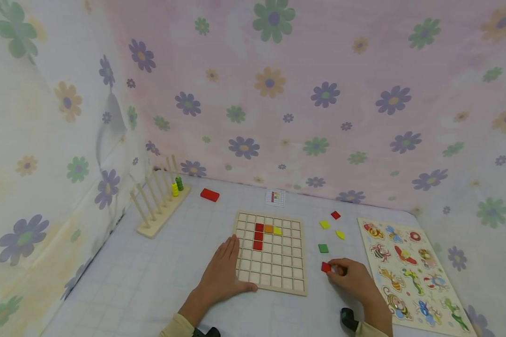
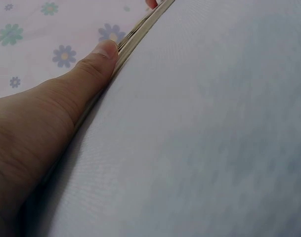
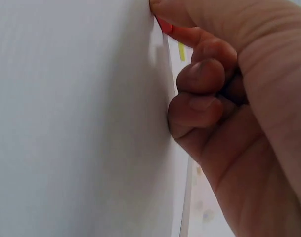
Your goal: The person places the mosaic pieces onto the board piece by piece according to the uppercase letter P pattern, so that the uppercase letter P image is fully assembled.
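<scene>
My left hand [image 1: 220, 267] rests with straight fingers along the left edge of a wooden grid board [image 1: 274, 284], its thumb at the near edge. In the left wrist view the thumb [image 2: 93, 66] touches the board's side [image 2: 140, 32]. To the right of the board, my right hand [image 1: 356, 278] pinches a red square tile [image 1: 326, 267] between thumb and forefinger. The right wrist view shows only a sliver of that tile [image 3: 165, 24], the other fingers curled under. In the grid sit red tiles [image 1: 258, 236] in a column, with an orange tile [image 1: 268, 229] and a yellow tile [image 1: 278, 230] beside the top one.
Loose green [image 1: 323, 248], yellow [image 1: 324, 224] and red [image 1: 335, 215] pieces lie right of the board. An insect picture puzzle [image 1: 417, 276] lies far right. Behind are a pattern card [image 1: 275, 197] and a red block [image 1: 210, 194]; a pegged bead stand [image 1: 162, 215] stands left.
</scene>
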`<state>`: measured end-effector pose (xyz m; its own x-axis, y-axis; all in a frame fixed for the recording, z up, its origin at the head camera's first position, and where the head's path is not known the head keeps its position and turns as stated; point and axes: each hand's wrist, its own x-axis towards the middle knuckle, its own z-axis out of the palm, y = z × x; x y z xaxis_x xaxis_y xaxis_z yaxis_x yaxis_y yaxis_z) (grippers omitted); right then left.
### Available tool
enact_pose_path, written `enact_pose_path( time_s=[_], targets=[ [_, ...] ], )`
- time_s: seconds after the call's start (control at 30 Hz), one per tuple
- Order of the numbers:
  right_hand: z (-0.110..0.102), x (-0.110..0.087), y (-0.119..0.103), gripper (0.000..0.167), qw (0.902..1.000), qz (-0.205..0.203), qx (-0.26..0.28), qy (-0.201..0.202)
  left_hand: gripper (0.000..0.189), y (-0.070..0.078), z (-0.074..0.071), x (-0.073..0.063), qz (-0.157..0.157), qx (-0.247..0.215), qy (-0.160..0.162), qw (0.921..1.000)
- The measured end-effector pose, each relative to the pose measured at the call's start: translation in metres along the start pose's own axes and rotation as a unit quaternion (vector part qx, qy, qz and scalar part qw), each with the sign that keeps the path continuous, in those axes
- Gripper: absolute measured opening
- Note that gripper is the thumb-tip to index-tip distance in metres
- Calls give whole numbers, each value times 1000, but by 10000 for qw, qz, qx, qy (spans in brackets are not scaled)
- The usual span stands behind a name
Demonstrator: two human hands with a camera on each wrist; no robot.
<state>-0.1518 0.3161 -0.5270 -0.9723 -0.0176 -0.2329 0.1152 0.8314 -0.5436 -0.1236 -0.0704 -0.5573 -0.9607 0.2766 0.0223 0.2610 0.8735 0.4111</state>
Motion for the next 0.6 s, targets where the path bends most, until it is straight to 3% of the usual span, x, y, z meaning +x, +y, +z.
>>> enact_pose_path(
  time_s=[0.17,0.43,0.6],
  targets=[
    [4,1,0,25,9998,-96,-73,188,143,0,0,0,15,31,-12,10000],
    [5,0,0,28,9996,11,79,262,143,1,0,-1,9,43,-53,10000],
    [3,2,-4,24,9984,-370,118,415,143,1,-2,0,5,48,-19,10000]
  ],
)
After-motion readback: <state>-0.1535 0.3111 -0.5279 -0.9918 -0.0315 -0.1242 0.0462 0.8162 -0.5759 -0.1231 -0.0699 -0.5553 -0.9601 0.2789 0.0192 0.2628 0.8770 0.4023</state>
